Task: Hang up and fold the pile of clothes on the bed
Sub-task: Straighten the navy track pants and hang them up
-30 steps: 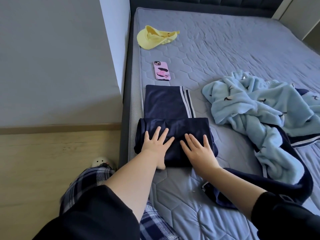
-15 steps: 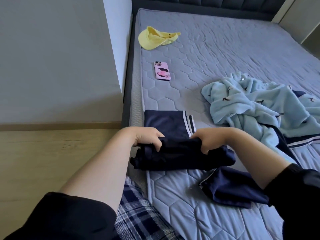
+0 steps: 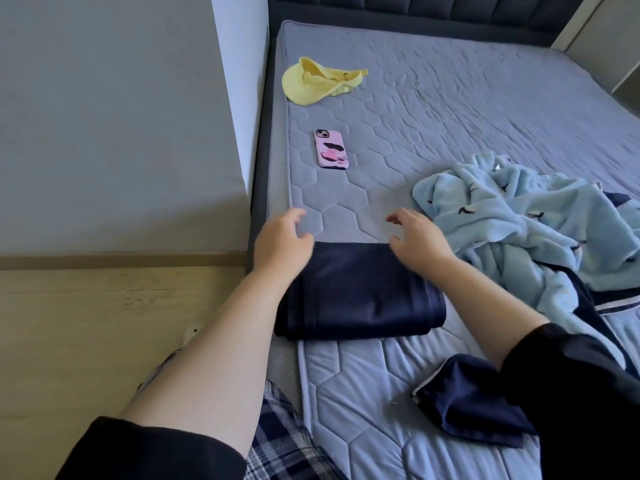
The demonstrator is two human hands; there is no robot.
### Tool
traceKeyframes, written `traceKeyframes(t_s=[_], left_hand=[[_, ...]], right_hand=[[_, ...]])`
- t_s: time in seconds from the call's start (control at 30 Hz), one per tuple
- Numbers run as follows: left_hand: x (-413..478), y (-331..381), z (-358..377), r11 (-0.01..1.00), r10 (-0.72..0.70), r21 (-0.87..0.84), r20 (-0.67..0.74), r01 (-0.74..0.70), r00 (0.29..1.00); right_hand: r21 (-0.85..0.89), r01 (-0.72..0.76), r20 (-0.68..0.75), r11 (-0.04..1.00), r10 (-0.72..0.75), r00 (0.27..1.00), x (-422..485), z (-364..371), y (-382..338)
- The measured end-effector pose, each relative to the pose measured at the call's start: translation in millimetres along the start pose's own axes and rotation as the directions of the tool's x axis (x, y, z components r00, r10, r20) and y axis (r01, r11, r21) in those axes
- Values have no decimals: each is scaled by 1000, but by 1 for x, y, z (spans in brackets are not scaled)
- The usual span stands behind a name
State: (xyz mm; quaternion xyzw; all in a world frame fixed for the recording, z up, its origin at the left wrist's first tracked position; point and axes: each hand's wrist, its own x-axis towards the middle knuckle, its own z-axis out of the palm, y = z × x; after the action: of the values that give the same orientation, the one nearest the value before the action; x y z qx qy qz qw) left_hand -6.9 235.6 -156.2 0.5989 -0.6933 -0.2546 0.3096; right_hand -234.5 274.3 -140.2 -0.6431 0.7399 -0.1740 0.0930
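1. We find the folded navy garment (image 3: 360, 292) nearer us than the phone (image 3: 330, 150), squared, we judge, for stacking.
2. The left hand (image 3: 282, 242) and right hand (image 3: 415, 240) sit at its phone-side corners, loosely curled, holding nothing; contact uncertain.
3. The blue pile (image 3: 519, 220) lies right of the phone, unfolded.

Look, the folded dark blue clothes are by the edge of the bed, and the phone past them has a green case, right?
Not quite. The phone has a pink case, not a green one, as the head view shows. The rest is right: the folded dark blue clothes lie by the edge of the bed, and the phone is past them.
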Motion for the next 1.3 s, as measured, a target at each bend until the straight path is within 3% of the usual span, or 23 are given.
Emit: traceKeyframes(t_s=[0.07,0.1,0.17,0.2,0.3,0.37,0.43,0.47,0.63,0.8,0.9,1.0,1.1,1.23,1.3], left_hand=[[-11,2,19,961,198,139,255,-238,947],[-19,1,30,920,205,221,436,-325,876],[-34,-9,48,851,35,361,687,-382,726],[-39,-16,56,833,-42,405,727,-378,686],[-46,-27,65,822,-75,444,705,-357,705],[-48,-29,66,823,-67,451,680,-345,730],[-50,-31,67,819,-61,458,669,-346,741],[-51,-32,67,815,-59,462,667,-350,743],[-50,-30,66,808,-78,465,692,-361,718],[-51,-31,64,808,-55,457,688,-373,723],[-52,-29,64,827,-54,442,677,-347,734],[-54,-20,62,874,-57,404,639,-271,767],[-53,-9,58,940,-69,314,558,-133,827],[-45,8,37,986,-160,30,432,163,888],[-42,15,19,895,-294,-213,381,393,877]], right_hand=[[-42,113,-24,993,-114,993,-16,26,1],[-113,152,45,982,-147,988,-25,39,4],[-291,161,217,943,-98,971,-44,62,15],[-344,127,241,930,-43,970,-51,69,23],[-277,-116,96,954,148,984,-60,73,43],[-26,-380,38,925,381,924,-60,66,51],[269,-612,161,744,591,790,-58,54,60],[350,-669,245,656,625,741,-58,48,64],[439,-834,668,334,500,551,-55,34,68],[435,-890,805,134,385,451,-66,36,70],[472,-878,799,77,384,463,-76,40,68],[564,-825,777,1,338,531,-79,34,57],[630,-776,744,-8,294,601,-75,18,38],[706,-708,688,27,214,694,-62,-5,-3],[737,-676,661,34,174,730,-55,-13,-31]])
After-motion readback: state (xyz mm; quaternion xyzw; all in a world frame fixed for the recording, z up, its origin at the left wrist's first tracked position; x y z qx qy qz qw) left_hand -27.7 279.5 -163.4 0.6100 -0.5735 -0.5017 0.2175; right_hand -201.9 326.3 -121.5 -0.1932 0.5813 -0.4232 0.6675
